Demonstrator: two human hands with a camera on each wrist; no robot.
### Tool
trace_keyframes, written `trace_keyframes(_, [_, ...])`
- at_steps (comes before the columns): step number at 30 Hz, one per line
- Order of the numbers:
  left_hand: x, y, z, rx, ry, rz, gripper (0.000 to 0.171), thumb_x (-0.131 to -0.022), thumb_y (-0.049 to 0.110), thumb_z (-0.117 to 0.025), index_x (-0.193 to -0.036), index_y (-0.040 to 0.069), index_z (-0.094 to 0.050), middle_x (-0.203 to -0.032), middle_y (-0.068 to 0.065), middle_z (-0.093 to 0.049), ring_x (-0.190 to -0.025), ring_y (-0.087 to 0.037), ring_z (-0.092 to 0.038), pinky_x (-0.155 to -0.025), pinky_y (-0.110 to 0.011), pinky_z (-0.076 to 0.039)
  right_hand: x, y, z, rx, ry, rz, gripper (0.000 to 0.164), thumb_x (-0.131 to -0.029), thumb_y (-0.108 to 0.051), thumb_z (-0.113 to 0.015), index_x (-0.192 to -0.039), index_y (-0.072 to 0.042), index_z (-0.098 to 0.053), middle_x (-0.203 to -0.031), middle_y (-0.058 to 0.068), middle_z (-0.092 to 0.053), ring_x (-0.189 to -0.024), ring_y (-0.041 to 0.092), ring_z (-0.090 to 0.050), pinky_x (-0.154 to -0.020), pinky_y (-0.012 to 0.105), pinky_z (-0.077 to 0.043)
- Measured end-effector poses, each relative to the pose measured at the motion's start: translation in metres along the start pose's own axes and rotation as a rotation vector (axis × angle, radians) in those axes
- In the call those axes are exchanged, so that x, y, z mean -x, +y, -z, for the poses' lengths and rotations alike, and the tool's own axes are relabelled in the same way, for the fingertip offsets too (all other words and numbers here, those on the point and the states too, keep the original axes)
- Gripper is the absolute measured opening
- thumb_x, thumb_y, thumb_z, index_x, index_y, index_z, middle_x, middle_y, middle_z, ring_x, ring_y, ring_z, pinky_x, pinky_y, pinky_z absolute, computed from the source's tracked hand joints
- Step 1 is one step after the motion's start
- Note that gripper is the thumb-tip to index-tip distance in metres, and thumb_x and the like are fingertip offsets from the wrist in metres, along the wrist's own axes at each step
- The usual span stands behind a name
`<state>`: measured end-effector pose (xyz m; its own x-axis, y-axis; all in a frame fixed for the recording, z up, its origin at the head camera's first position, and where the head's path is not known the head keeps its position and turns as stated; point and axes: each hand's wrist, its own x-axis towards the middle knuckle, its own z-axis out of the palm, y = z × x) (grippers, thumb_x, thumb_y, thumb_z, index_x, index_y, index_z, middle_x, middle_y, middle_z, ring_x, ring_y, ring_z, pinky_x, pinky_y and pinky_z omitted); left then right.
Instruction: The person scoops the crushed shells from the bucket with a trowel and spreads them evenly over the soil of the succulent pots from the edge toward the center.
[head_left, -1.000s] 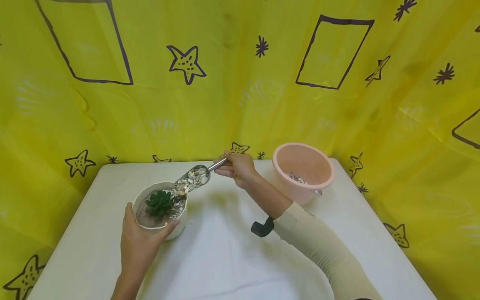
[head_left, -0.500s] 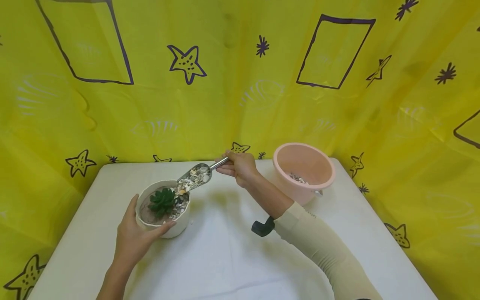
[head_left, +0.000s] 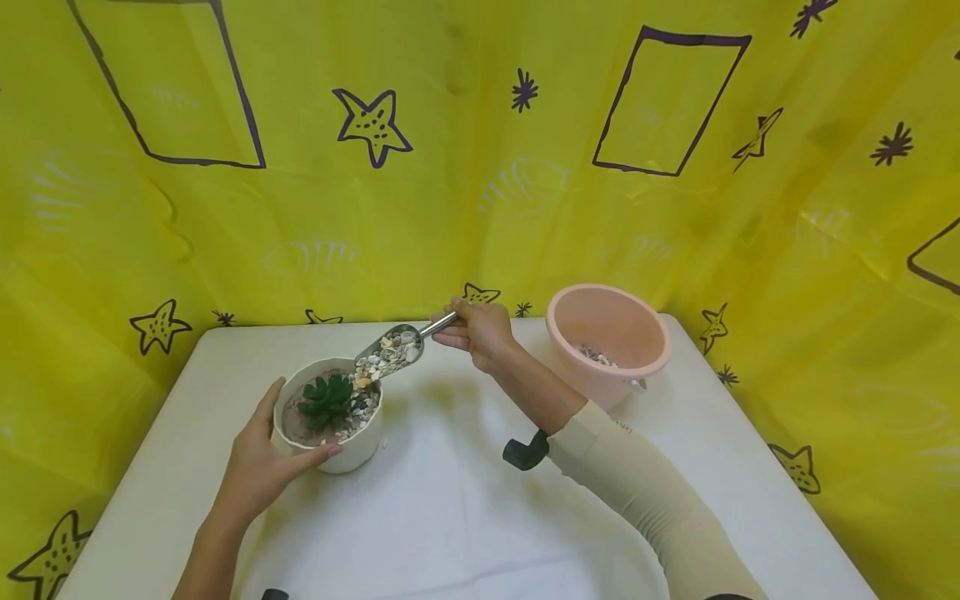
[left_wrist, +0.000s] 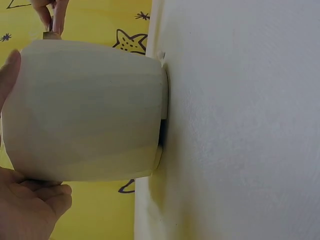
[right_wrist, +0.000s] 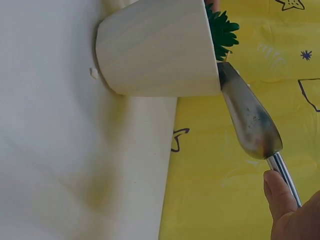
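Note:
A white flower pot (head_left: pixel 351 454) stands at the left of the table, holding a green succulent (head_left: pixel 326 402) in pale soil. White and tan pebbles (head_left: pixel 363 417) cover part of the soil at its right. My left hand (head_left: pixel 258 454) grips the pot from the left, thumb along the near side and fingers around the far side. My right hand (head_left: pixel 486 335) holds a metal scoop (right_wrist: pixel 252 117) by its handle. Heaped with pebbles (head_left: pixel 392 353), the scoop slopes down to the pot's right rim, and its tip overlaps that rim in the head view.
Back right on the table, a pink bucket (head_left: pixel 581 379) has some pebbles (head_left: pixel 597 356) at its bottom. One small pebble (right_wrist: pixel 94 73) lies on the white table (head_left: pixel 450 517) beside the pot. Behind hangs a yellow curtain (head_left: pixel 435 208) with drawn stars.
The pot has shifted slightly right and away from me. My left hand has turned around it, its thumb sliding left along the near side. The scoop has barely moved and still holds its pebbles.

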<state>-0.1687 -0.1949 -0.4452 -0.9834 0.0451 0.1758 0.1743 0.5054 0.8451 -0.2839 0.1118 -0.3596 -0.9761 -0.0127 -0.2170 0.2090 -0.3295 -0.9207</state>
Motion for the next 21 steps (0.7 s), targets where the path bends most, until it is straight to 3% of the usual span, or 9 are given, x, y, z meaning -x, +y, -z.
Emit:
trace_keyframes(9, [0.004, 0.006, -0.004, -0.054, 0.014, 0.061, 0.130, -0.076, 0.030, -0.096, -0.167, 0.000, -0.008, -0.167, -0.032, -0.022, -0.150, -0.057, -0.023, -0.113, -0.078, -0.026, 0.001, -0.001, -0.001, 0.004, 0.010, 0.001, 0.026, -0.112, -0.014, -0.053, -0.112, 0.010, -0.063, -0.119, 0.036, -0.069, -0.088, 0.031, -0.079, -0.074, 0.037, -0.064])
trace_keyframes(16, [0.015, 0.016, -0.022, -0.021, 0.170, 0.121, 0.130, -0.075, 0.032, -0.098, -0.168, 0.002, -0.012, -0.167, -0.029, -0.027, -0.151, -0.050, -0.027, -0.117, -0.072, -0.027, 0.002, -0.001, -0.003, 0.017, -0.003, -0.003, 0.030, -0.112, -0.014, -0.052, -0.120, 0.013, -0.062, -0.122, 0.036, -0.067, -0.096, 0.035, -0.077, -0.075, 0.036, -0.064])
trace_keyframes(21, [0.020, 0.024, -0.035, -0.028, 0.239, 0.138, 0.132, -0.074, 0.032, -0.098, -0.168, 0.001, -0.010, -0.169, -0.029, -0.020, -0.153, -0.051, -0.023, -0.119, -0.070, -0.024, 0.002, -0.001, -0.002, 0.028, 0.004, 0.003, 0.030, -0.112, -0.016, -0.054, -0.117, 0.012, -0.063, -0.118, 0.034, -0.070, -0.092, 0.033, -0.077, -0.074, 0.036, -0.064])
